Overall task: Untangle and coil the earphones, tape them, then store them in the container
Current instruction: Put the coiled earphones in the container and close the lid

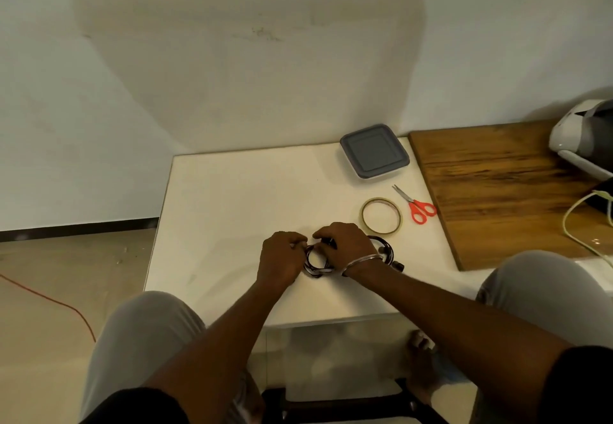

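Observation:
A small coil of black earphones (315, 263) rests on the white table (232, 198) near its front edge. My left hand (282, 258) grips the coil's left side. My right hand (345, 244) holds its top right, with a metal bangle on the wrist. A strip of tape seems to cross the coil's bottom. More black cable (386, 249) loops out to the right from under my right wrist, with a plug end (398, 265). The clear tape roll (381, 215) lies just behind my right hand. The container with a grey lid (374, 151) stands shut at the back right.
Red-handled scissors (416, 205) lie right of the tape roll. A wooden board (497, 188) adjoins the table on the right, carrying a white appliance (583, 138) and a pale cable (577, 221). My knees flank the table's front. An orange cord (49, 301) runs along the floor at left.

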